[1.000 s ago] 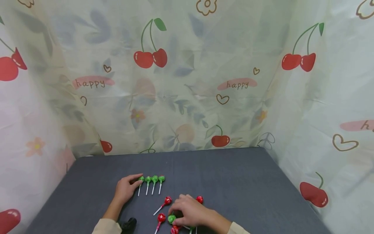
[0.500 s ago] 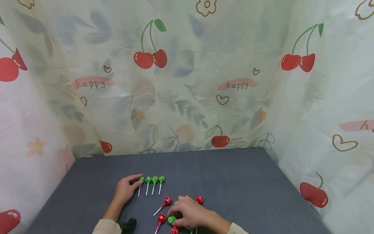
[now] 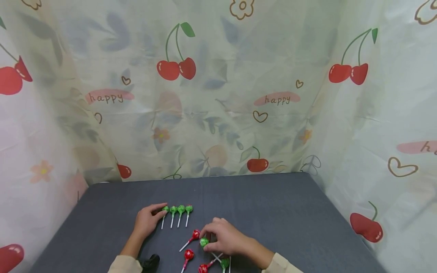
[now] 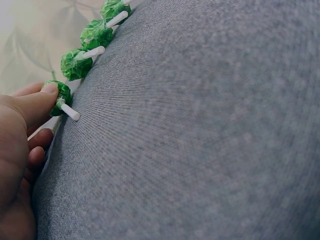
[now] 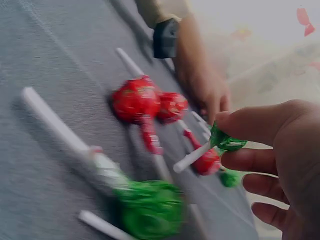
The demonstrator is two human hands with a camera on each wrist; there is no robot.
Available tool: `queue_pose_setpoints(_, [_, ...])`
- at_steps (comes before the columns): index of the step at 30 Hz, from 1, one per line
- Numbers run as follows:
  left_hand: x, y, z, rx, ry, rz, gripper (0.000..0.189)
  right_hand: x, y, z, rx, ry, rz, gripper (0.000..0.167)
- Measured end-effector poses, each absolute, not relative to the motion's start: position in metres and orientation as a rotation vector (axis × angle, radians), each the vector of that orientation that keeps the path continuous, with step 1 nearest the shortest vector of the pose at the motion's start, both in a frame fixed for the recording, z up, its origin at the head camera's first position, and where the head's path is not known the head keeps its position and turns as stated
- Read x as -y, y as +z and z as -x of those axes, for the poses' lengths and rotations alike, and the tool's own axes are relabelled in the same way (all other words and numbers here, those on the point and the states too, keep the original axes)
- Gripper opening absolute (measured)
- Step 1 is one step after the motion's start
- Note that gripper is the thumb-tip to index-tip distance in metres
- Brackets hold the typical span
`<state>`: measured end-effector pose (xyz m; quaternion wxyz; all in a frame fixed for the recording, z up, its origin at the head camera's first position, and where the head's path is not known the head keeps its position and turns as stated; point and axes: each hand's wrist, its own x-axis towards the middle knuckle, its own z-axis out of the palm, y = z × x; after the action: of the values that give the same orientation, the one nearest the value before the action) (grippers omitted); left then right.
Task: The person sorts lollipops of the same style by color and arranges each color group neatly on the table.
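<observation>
At the left end of a row of green-wrapped lollipops [image 3: 181, 209], my left hand [image 3: 146, 222] pinches the head of the end green lollipop [image 4: 61, 95] between thumb and forefinger. Its white stick points toward me. My right hand [image 3: 228, 239] pinches another green lollipop [image 3: 204, 242] by the wrapped head; in the right wrist view its stick [image 5: 192, 157] hangs free above the cloth. Beside that hand lies a red lollipop [image 3: 195, 234], with a second red lollipop [image 3: 189, 254] nearer me. Below the right hand are a third red lollipop [image 3: 203, 268] and a green lollipop [image 3: 224, 263].
Dark grey cloth [image 3: 273, 212] covers the table. Patterned curtains [image 3: 218, 125] with cherries enclose the back and both sides. A black device [image 5: 166, 39] is strapped to the left wrist. Some sticks cross near the front, partly under the right hand.
My right hand has lifted the green lollipop from the front pile and moved it slightly away from me. It now hides the far red lollipop. My left hand has stayed still.
</observation>
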<state>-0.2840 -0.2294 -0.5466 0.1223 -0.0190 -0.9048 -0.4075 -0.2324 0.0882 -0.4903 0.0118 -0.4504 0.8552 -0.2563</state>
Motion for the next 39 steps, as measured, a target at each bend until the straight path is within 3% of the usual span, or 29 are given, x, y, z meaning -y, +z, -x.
queue_pose_setpoints(14, [0.231, -0.549, 0.285, 2.645, -1.180, 0.058, 0.031, -0.094, -0.465, 0.261, -2.662, -1.136, 1.096, 0.022])
queue_pose_setpoints(24, [0.231, -0.550, 0.286, 2.643, -1.179, 0.061, 0.032, -0.092, -0.455, 0.283, -2.686, -1.262, 1.074, 0.017])
queue_pose_setpoints(33, [0.230, -0.548, 0.286, 2.630, -1.174, 0.068, 0.031, -0.083, -0.460, 0.301, -2.689, -1.415, 0.963, 0.016])
queue_pose_setpoints(39, [0.229, -0.548, 0.285, 2.621, -1.178, 0.074, 0.031, -0.077, -0.474, 0.310, -2.781, -1.388, 0.905, 0.025])
